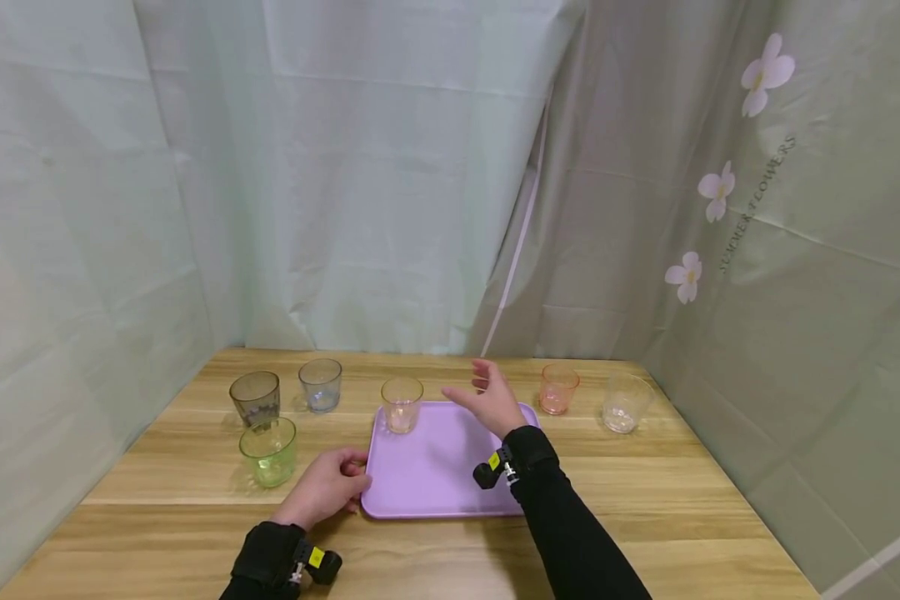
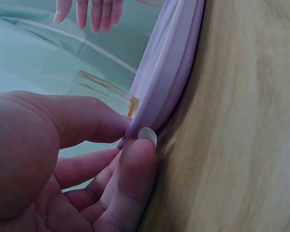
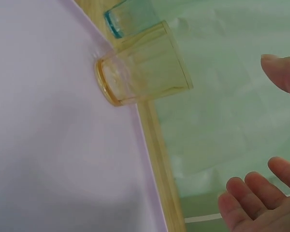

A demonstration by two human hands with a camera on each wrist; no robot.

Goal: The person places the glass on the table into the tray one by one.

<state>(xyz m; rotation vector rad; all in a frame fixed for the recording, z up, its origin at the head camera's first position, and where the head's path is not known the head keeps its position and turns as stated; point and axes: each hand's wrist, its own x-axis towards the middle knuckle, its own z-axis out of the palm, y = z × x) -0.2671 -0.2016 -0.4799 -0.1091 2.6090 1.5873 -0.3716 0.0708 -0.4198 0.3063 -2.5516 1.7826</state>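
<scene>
A purple tray [image 1: 442, 475] lies on the table with a yellow-tinted glass [image 1: 402, 407] upright near its far left corner. My left hand [image 1: 328, 483] pinches the tray's left edge; in the left wrist view the thumb [image 2: 96, 118] is on one side of the rim and fingers [image 2: 137, 169] are on the other. Over the tray's far right part hovers my right hand [image 1: 491, 398], fingers spread and holding nothing. Seen from the right wrist, the yellow glass [image 3: 142, 67] stands apart from the fingertips [image 3: 234, 186].
Left of the tray stand a grey glass [image 1: 257, 398], a green glass [image 1: 270, 454] and a bluish glass [image 1: 321, 385]. To its right are an orange-pink glass [image 1: 557, 389] and a clear glass [image 1: 625, 404]. A curtain [image 1: 390, 183] hangs behind the wooden table [image 1: 645, 508].
</scene>
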